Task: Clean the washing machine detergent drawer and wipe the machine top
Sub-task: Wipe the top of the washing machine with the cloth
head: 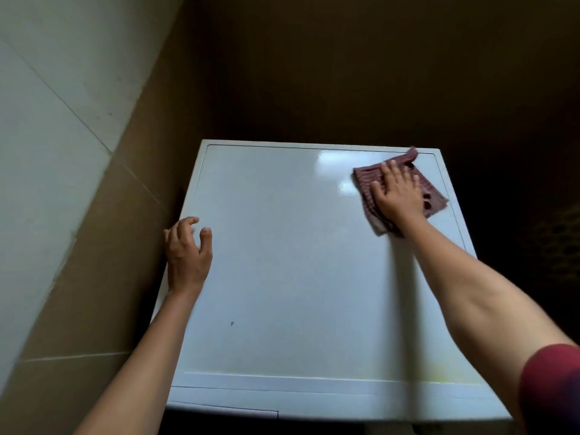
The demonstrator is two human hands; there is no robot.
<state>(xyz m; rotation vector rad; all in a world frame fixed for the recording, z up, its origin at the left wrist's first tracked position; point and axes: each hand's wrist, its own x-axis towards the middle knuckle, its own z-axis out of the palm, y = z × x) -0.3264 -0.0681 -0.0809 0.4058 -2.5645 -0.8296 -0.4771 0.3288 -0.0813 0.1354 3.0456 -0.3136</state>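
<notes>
The white washing machine top (298, 262) fills the middle of the head view. A dark red striped cloth (367, 178) lies flat near its far right corner. My right hand (397, 191) presses on the cloth with straight, spread fingers. My left hand (188, 252) rests at the left edge of the top, fingers loosely curled, holding nothing. The closed detergent drawer front (226, 411) shows at the near left edge of the machine.
A tiled wall (62, 152) stands close on the left, and a brown wall (345, 73) runs behind the machine. Dark space with a perforated basket (558, 243) lies to the right. A small dark speck (232, 323) marks the top.
</notes>
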